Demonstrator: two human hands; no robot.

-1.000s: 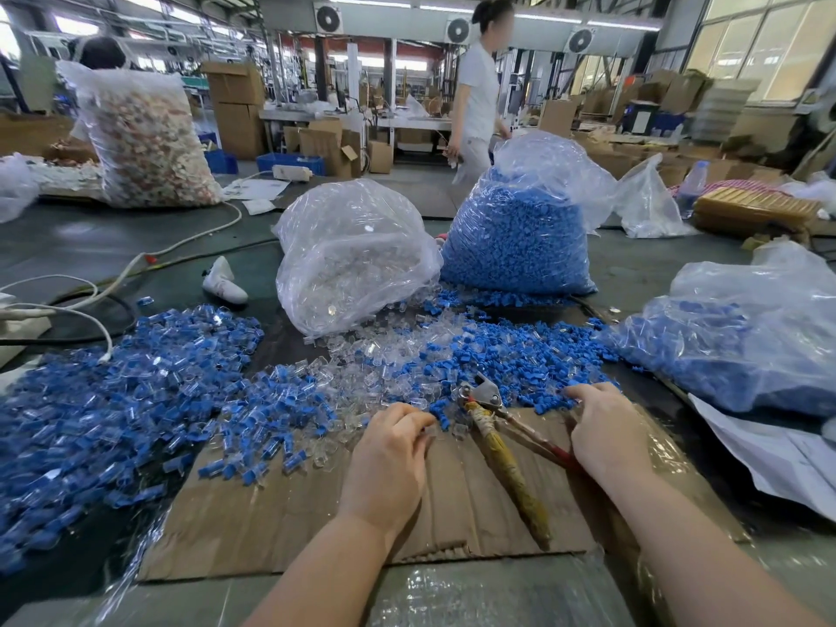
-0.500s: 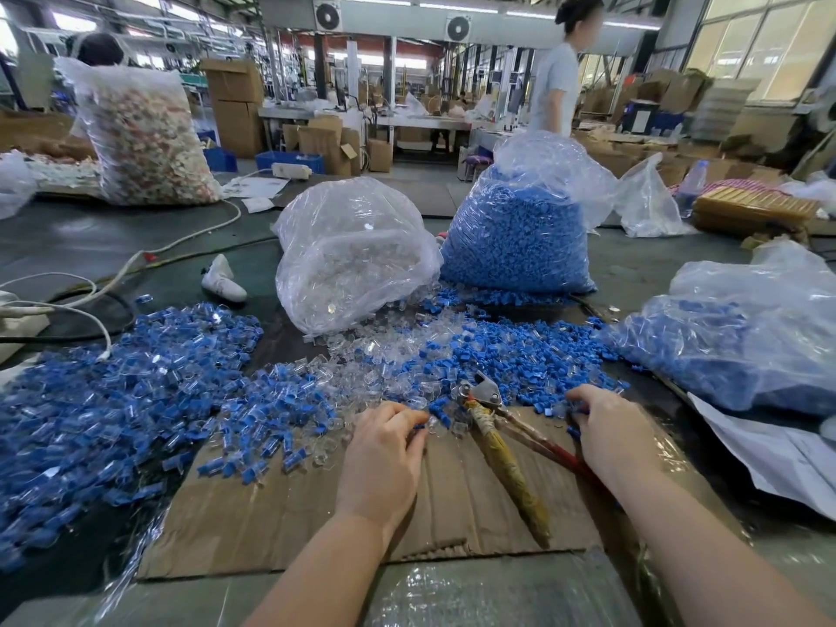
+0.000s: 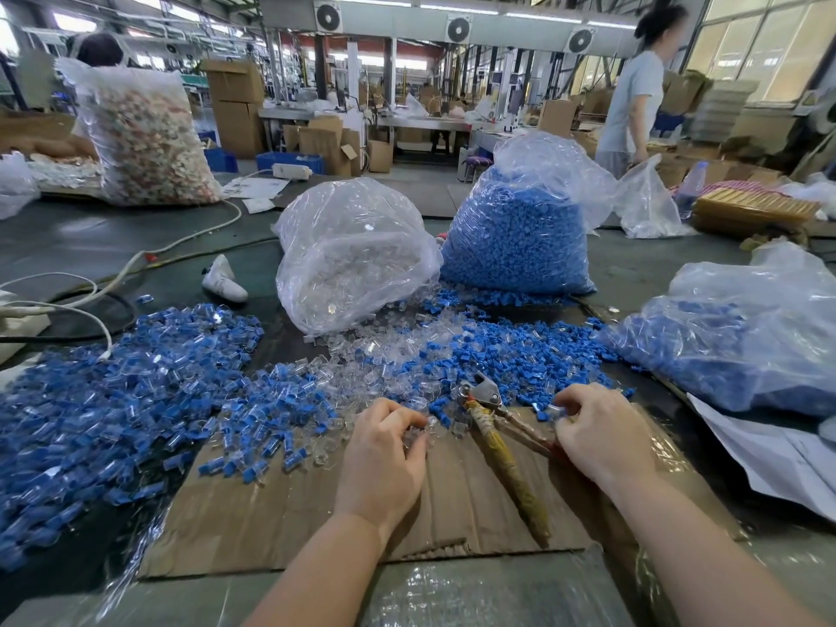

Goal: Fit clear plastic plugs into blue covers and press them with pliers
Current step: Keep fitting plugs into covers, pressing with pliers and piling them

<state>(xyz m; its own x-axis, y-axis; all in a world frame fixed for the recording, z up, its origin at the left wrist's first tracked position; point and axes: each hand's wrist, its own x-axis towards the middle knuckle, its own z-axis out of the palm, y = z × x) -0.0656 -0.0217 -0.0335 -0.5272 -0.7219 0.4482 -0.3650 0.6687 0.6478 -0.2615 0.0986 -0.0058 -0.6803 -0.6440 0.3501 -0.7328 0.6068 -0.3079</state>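
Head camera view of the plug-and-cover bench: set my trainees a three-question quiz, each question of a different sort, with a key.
1. True or false: the pliers lie on the cardboard between the two hands.
2. Which bag stands left of the other: A) the bag of clear plugs B) the bag of blue covers?
3. Fill in: the left hand picks at loose ____ plugs.

Key: 1 true; 2 A; 3 clear.

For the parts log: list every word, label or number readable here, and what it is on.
None can be read.
Sheets of paper behind the bags: any print too small and blurred.
Cardboard boxes: no legible markings.
Pliers: no visible brand.
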